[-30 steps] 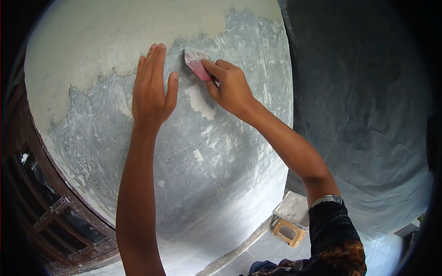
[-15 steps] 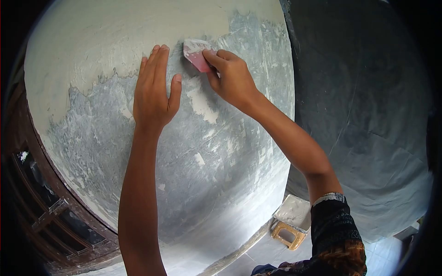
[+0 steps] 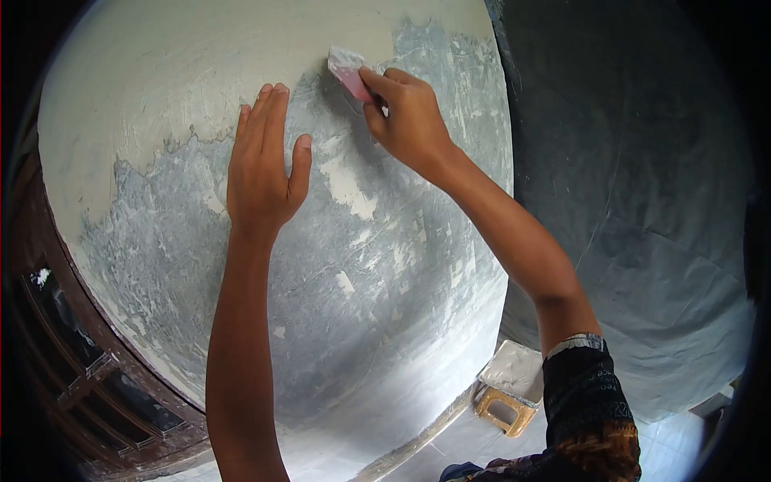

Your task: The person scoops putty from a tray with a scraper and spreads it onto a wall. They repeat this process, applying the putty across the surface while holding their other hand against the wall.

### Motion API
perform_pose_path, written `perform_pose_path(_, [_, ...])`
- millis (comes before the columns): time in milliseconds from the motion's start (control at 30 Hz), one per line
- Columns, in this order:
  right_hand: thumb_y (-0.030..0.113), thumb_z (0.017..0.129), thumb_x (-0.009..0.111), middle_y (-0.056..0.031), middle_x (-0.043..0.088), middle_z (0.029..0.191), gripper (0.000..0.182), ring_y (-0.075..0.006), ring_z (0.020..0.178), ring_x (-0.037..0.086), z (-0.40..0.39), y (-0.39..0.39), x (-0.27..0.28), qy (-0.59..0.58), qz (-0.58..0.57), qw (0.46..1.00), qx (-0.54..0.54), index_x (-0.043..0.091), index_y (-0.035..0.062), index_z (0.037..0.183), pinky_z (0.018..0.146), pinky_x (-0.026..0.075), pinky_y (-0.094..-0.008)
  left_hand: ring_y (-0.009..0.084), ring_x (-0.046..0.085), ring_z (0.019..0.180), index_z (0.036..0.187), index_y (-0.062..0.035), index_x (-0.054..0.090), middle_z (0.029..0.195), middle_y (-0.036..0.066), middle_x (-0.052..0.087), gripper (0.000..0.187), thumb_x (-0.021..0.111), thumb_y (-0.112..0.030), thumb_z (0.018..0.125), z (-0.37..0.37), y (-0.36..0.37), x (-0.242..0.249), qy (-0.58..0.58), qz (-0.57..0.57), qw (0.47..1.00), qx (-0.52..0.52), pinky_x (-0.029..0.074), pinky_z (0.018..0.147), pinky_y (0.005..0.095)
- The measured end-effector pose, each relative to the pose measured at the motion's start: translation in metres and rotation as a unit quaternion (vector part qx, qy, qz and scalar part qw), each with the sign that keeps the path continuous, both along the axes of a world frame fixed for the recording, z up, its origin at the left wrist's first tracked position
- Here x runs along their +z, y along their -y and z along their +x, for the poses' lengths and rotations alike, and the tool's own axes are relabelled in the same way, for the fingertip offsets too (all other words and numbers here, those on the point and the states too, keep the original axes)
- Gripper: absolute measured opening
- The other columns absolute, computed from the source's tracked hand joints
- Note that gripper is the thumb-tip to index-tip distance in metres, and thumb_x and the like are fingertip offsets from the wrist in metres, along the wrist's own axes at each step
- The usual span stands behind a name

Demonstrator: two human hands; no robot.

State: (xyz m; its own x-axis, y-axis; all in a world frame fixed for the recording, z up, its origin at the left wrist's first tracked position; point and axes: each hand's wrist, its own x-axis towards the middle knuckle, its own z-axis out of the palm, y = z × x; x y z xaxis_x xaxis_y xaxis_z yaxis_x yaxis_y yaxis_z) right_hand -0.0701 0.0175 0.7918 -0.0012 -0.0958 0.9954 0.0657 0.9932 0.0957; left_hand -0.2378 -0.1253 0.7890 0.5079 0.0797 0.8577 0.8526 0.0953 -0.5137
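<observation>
At the far left stands a dark brown wooden frame with glass panes [image 3: 84, 371], bordering a broad grey wall [image 3: 321, 345] whose upper part carries a smooth cream-coloured coating [image 3: 201, 68] with a ragged lower edge. Next comes the left hand [image 3: 263, 181], laid palm-down against the wall across that edge; its fingers are straight and close together, the thumb standing apart, and it grips nothing. To its right, a flat pink scraper [image 3: 352, 79] with a pale-smeared upper end meets the wall near the boundary between cream and grey, a little higher than the left fingertips and well clear of them. The right hand [image 3: 414, 120] comes in from the lower right, its thumb and fingers pinching the scraper's lower right part, so that the smeared end juts out beyond them toward the upper left. The step in hand looks to be spreading the cream paste over the grey; the next move probably calls for steady, even pressure with the scraper's edge kept close to the surface. Below and further right, near the dark patterned sleeve [image 3: 590, 402], are a shallow rectangular tray of pale paste [image 3: 514, 369] and a yellowish-brown stool [image 3: 524, 416]; whether the one rests on the other is unclear. A large dark grey sheet [image 3: 634, 201] hangs at the far right.
</observation>
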Motion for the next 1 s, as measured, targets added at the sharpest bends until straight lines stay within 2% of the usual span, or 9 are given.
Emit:
perform_pose_path(100, [0.003, 0.080, 0.065, -0.0206, 0.068, 0.085, 0.037, -0.0353, 0.075, 0.067, 0.004, -0.043, 0.062, -0.093, 0.021, 0.991, -0.089, 0.071, -0.0023, 0.116, 0.073, 0.053, -0.0399, 0.0379, 0.049, 0.137, 0.139, 0.0070, 0.049, 0.138, 0.025, 0.057, 0.049, 0.052, -0.018, 0.097, 0.000, 0.000, -0.001, -0.002, -0.005, 1.000, 0.008, 0.033, 0.117, 0.0529])
perform_pose_path(233, [0.002, 0.081, 0.063, -0.0215, 0.067, 0.089, 0.021, -0.0391, 0.082, 0.066, -0.002, -0.074, 0.075, -0.044, 0.038, 0.985, -0.165, 0.069, -0.0026, 0.100, 0.076, 0.053, -0.0459, 0.0380, 0.049, 0.137, 0.138, 0.0073, 0.050, 0.138, 0.025, 0.058, 0.048, 0.052, -0.018, 0.097, 0.000, -0.001, -0.001, -0.001, 0.001, 1.000, 0.008, 0.033, 0.117, 0.0531])
perform_pose_path(300, [0.002, 0.082, 0.065, -0.0194, 0.067, 0.091, 0.024, -0.0386, 0.082, 0.066, -0.008, -0.064, 0.035, 0.001, 0.000, 0.991, -0.136, 0.066, -0.0016, 0.106, 0.075, 0.053, -0.0459, 0.0379, 0.049, 0.137, 0.138, 0.0073, 0.050, 0.138, 0.025, 0.058, 0.048, 0.052, -0.018, 0.097, 0.000, 0.000, -0.001, -0.002, -0.001, 1.000, 0.006, 0.033, 0.117, 0.0531])
perform_pose_path(367, [0.002, 0.079, 0.067, -0.0200, 0.065, 0.086, 0.016, -0.0408, 0.080, 0.065, -0.008, -0.037, -0.006, 0.024, 0.016, 0.998, -0.062, 0.064, -0.0017, 0.094, 0.074, 0.053, -0.0485, 0.0379, 0.049, 0.137, 0.138, 0.0072, 0.050, 0.138, 0.025, 0.058, 0.048, 0.052, -0.018, 0.097, 0.000, 0.001, -0.002, -0.003, -0.001, 1.000, 0.001, 0.033, 0.117, 0.0531])
perform_pose_path(467, [-0.003, 0.079, 0.066, -0.0174, 0.067, 0.085, 0.035, -0.0320, 0.075, 0.067, 0.004, -0.021, 0.006, -0.010, 0.012, 0.999, -0.046, 0.070, -0.0024, 0.114, 0.072, 0.055, -0.0386, 0.0378, 0.049, 0.137, 0.138, 0.0071, 0.050, 0.138, 0.025, 0.058, 0.048, 0.052, -0.018, 0.097, 0.001, -0.001, -0.002, -0.006, -0.007, 1.000, 0.015, 0.033, 0.117, 0.0530])
perform_pose_path(633, [0.004, 0.083, 0.063, -0.0206, 0.068, 0.087, 0.025, -0.0383, 0.080, 0.067, 0.001, -0.072, 0.086, -0.066, 0.028, 0.989, -0.132, 0.071, -0.0010, 0.106, 0.075, 0.054, -0.0432, 0.0378, 0.049, 0.137, 0.138, 0.0069, 0.050, 0.138, 0.025, 0.058, 0.049, 0.053, -0.019, 0.097, 0.001, -0.001, -0.002, -0.003, -0.006, 1.000, 0.022, 0.033, 0.117, 0.0533])
perform_pose_path(767, [0.004, 0.084, 0.063, -0.0198, 0.066, 0.086, 0.022, -0.0389, 0.083, 0.066, -0.011, -0.065, 0.034, -0.008, 0.012, 0.988, -0.154, 0.068, -0.0001, 0.105, 0.077, 0.054, -0.0452, 0.0375, 0.049, 0.138, 0.138, 0.0067, 0.050, 0.138, 0.024, 0.057, 0.049, 0.054, -0.019, 0.097, 0.000, 0.000, -0.003, -0.006, -0.004, 1.000, 0.027, 0.033, 0.117, 0.0531])
perform_pose_path(867, [-0.002, 0.076, 0.065, -0.0184, 0.063, 0.082, 0.021, -0.0390, 0.082, 0.065, -0.002, -0.025, -0.013, 0.030, 0.026, 0.998, -0.056, 0.064, -0.0020, 0.097, 0.074, 0.054, -0.0484, 0.0371, 0.049, 0.138, 0.138, 0.0066, 0.050, 0.139, 0.024, 0.057, 0.049, 0.054, -0.020, 0.097, 0.001, 0.000, -0.001, -0.012, -0.005, 1.000, 0.018, 0.034, 0.117, 0.0530])
perform_pose_path(1000, [-0.001, 0.077, 0.063, -0.0196, 0.064, 0.080, 0.012, -0.0400, 0.077, 0.065, 0.007, -0.038, 0.047, -0.066, 0.033, 0.996, -0.051, 0.065, -0.0037, 0.089, 0.074, 0.054, -0.0465, 0.0369, 0.049, 0.138, 0.139, 0.0067, 0.050, 0.139, 0.024, 0.057, 0.050, 0.054, -0.020, 0.097, 0.001, -0.002, -0.003, -0.011, -0.010, 0.999, 0.029, 0.034, 0.117, 0.0530])
